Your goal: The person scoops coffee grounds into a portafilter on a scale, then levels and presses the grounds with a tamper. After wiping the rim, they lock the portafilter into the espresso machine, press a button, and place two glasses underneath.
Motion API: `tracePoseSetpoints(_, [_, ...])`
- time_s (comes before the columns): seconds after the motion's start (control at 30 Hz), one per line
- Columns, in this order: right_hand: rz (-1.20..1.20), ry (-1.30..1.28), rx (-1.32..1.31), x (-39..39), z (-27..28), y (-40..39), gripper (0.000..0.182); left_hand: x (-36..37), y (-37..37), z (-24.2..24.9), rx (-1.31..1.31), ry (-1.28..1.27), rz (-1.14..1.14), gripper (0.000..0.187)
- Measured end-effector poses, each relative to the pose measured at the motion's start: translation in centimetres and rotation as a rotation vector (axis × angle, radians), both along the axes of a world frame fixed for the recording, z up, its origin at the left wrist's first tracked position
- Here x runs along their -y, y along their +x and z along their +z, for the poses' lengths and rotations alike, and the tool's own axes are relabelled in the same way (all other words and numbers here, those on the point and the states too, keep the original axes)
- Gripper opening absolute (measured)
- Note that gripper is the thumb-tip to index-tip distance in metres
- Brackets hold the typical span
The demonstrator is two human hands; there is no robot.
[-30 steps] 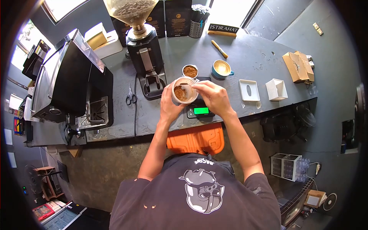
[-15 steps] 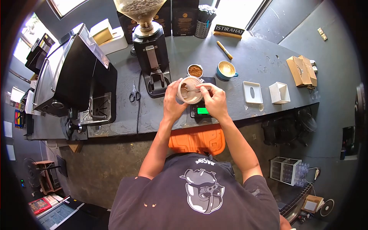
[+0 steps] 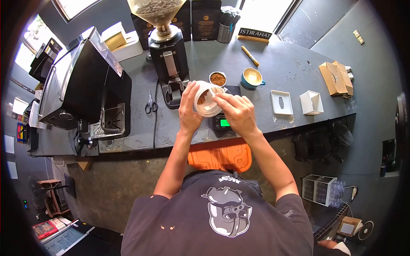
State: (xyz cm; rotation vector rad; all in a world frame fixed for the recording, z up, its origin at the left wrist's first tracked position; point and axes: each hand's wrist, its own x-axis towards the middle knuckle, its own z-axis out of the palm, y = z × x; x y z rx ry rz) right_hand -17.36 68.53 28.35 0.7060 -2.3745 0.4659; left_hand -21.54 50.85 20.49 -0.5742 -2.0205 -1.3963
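Note:
My left hand (image 3: pixel 189 112) is wrapped round a clear plastic jar (image 3: pixel 208 110), which is tilted so that its mouth faces me. Some brown powder (image 3: pixel 202 99) clings inside it. The fingers of my right hand (image 3: pixel 237 112) are closed on a small spoon (image 3: pixel 212 100) at the jar's mouth; its bowl is hard to make out. Just beyond the jar is a small cup (image 3: pixel 218 79) of brown powder. Under my hands lies a black digital scale (image 3: pixel 232 90) with a lit green display. A blue cup of coffee (image 3: pixel 252 78) stands to the right.
A coffee grinder (image 3: pixel 168 64) with a bean hopper rises behind my left hand. Further left are scissors (image 3: pixel 150 106) and an espresso machine (image 3: pixel 81 81). To the right stand a white tray (image 3: pixel 282 103), a white box (image 3: pixel 311 103) and a brown paper bag (image 3: pixel 336 79).
The jar has moved slightly left and tilted more toward me. My right hand has shifted left with the spoon, now covering more of its handle.

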Motion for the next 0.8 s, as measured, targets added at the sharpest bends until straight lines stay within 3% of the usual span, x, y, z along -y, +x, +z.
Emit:
tracePoseSetpoints(0.1, [0.105,0.022,0.051,0.2,-0.2,0.5,0.031,0.1,-0.3,0.3,-0.028,-0.012,0.013,0.068])
tracePoseSetpoints(0.2, [-0.012,-0.037,-0.038,0.8,0.5,0.5,0.028,0.2,0.1,0.5,-0.045,-0.02,-0.001,0.068])
tracePoseSetpoints(0.37, [-0.062,-0.042,0.065,1.1,-0.1,0.6,0.022,0.5,-0.3,0.0,-0.05,-0.057,0.013,0.069])
tracePoseSetpoints(0.5, [-0.071,-0.306,0.165,2.1,-1.5,0.2,0.015,-0.4,-0.6,0.4,-0.027,-0.134,0.122,0.074])
tracePoseSetpoints(0.6, [-0.063,-0.755,0.506,2.8,-1.7,0.3,0.018,-0.8,-0.8,0.9,0.012,-0.198,0.238,0.075])
tracePoseSetpoints(0.8, [0.016,-1.068,0.846,0.2,-1.5,-1.6,0.024,-0.5,-1.0,1.1,0.088,-0.202,0.151,0.081])
